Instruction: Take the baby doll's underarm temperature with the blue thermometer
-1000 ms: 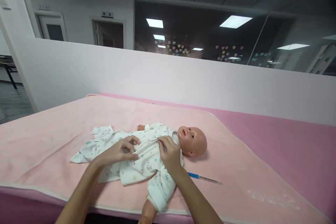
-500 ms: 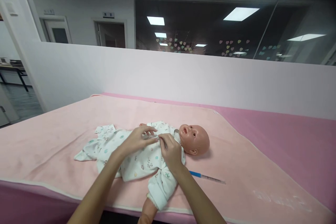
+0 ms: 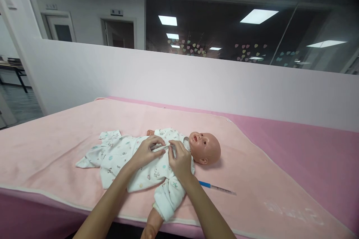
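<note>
A baby doll (image 3: 207, 148) lies on its back with its head to the right. It wears a white printed baby romper (image 3: 117, 157) whose empty legs spread out to the left. Over the chest, my left hand (image 3: 149, 151) has its thumb and fingers curled about the romper's front edge. Close beside it, my right hand (image 3: 180, 158) pinches the same edge nearer the neck. A thin raised strip of the cloth spans between both sets of fingertips. Any fastener there is too small to make out. One doll arm (image 3: 153, 224) points toward me from its sleeve.
A blue-and-clear pen-like stick (image 3: 217, 187) lies right of my right forearm. Under the doll is a pale pink blanket (image 3: 246, 164) on a darker pink surface (image 3: 303, 138). A low white partition (image 3: 196, 82) stands behind, with a window above it.
My left fingers have closed in on the romper's front edge, which is now lifted as a strip between my hands. The view has shifted slightly.
</note>
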A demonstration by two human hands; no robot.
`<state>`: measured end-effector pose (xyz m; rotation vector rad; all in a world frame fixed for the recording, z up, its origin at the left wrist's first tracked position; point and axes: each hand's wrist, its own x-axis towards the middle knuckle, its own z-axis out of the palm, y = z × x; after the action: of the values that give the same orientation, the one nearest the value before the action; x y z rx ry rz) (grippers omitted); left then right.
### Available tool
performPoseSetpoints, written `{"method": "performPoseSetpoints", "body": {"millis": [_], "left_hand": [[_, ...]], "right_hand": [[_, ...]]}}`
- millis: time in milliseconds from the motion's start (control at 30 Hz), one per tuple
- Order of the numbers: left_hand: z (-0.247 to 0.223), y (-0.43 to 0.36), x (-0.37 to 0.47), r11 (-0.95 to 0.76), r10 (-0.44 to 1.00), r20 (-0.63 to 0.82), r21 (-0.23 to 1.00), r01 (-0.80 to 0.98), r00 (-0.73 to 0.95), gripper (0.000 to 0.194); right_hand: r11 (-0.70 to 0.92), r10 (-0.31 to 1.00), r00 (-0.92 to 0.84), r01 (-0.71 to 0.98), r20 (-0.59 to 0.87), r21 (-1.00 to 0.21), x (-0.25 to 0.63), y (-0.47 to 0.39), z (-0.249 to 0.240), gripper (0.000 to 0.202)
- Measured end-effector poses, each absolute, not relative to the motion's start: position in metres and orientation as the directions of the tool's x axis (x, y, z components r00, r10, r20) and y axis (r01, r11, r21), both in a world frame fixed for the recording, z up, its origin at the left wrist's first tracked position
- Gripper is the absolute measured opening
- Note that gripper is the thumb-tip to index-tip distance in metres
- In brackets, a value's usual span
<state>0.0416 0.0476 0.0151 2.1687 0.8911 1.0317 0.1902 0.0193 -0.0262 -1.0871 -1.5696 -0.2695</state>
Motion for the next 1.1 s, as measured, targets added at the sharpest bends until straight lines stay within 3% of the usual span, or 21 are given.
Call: {"method": "performPoseSetpoints", "body": {"millis": [200,433,867,1000,1100], "left_hand": [[0.008,0.049,0.041,-0.668,0.743,0.494,0.593,0.450,0.452,0.012],[0.005,0.045,0.045,-0.667,0.745,0.515,0.546,0.507,0.424,0.013],[0.006,0.044,0.044,-0.634,0.763,0.495,0.699,0.330,0.417,0.015],[0.005,0.045,0.043,-0.611,0.771,0.473,0.737,0.288,0.426,0.009],[0.003,0.048,0.039,-0.637,0.755,0.537,0.736,0.227,0.376,0.003]], "right_hand": [[0.537,0.487,0.069,0.763,0.871,-0.361,0.190,0.021,-0.028,0.021],[0.525,0.493,0.071,0.770,0.867,-0.362,0.189,0.021,-0.029,0.020],[0.552,0.496,0.048,0.753,0.867,-0.358,0.189,0.022,-0.032,0.018],[0.547,0.504,0.041,0.758,0.863,-0.356,0.189,0.022,-0.031,0.018],[0.542,0.504,0.053,0.757,0.862,-0.363,0.189,0.021,-0.031,0.019]]}}
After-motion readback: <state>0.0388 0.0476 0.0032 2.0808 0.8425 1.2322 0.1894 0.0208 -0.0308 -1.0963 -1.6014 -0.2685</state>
